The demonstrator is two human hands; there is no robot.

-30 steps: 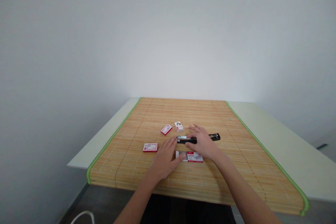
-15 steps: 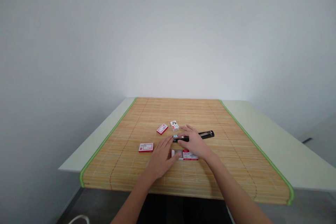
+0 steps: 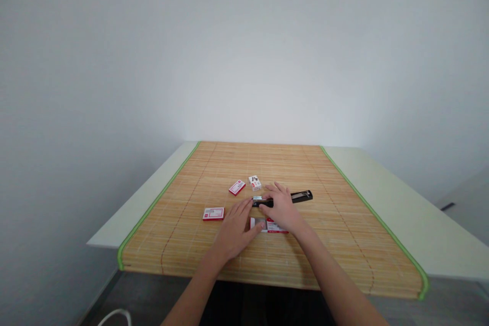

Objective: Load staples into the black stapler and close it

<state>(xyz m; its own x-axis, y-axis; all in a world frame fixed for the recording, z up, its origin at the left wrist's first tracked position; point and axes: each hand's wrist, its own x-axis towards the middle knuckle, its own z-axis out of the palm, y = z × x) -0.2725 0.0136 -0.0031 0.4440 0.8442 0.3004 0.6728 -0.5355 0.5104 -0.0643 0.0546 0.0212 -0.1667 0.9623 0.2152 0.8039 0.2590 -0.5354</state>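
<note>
A black stapler [image 3: 300,196] lies opened out flat on the bamboo mat [image 3: 336,234]. My right hand [image 3: 281,207] rests on its left half, fingers stretched flat over it. My left hand [image 3: 233,232] lies flat on the mat just left of it, fingers apart, thumb touching a red-and-white staple box [image 3: 267,224] that sits between both hands. The stapler's metal end [image 3: 256,198] shows between the fingertips.
Three more small boxes lie nearby: a red one [image 3: 213,213] to the left, a red one [image 3: 237,187] further back, a white one [image 3: 254,182] beside it. The mat covers a pale table [image 3: 412,204] set against a white wall. A white cable [image 3: 114,316] lies on the floor.
The view shifted a little a second ago. Both hands have stayed on the stapler and box with hardly any movement.
</note>
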